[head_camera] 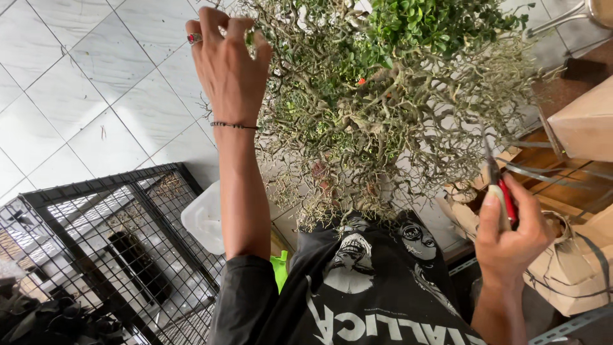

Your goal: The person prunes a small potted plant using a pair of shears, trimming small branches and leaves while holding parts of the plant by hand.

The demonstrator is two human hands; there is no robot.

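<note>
Black wire cage [121,249] at 8 o'clock: dark shapes inside, contents hard to make out through the mesh. A white plastic container [203,217] sits just beside its right edge, mostly hidden behind the forearm; its inside cannot be seen. Brown paper bags [575,271] at 4 o'clock, bound with dark straps, contents hidden. Cardboard box [584,124] at 3 o'clock, cut off by the frame edge. Small shrub [389,108] fills 12 to 2 o'clock, a dense tangle of bare grey-green twigs with leafy green at the top; its pot is not visible, the base lost behind twigs and the person's black printed shirt [377,287]. Left hand [227,61] raised at 11 o'clock, fingers curled around twig tips at the shrub's left edge, ring and thin bracelet showing. Right hand [511,233] at 4 o'clock, closed around red-handled pruning shears [501,188], blades pointing up into the outer twigs; whether the blades are apart cannot be told. Hands well apart. Pale tiled floor [83,96] at 10 o'clock.
</note>
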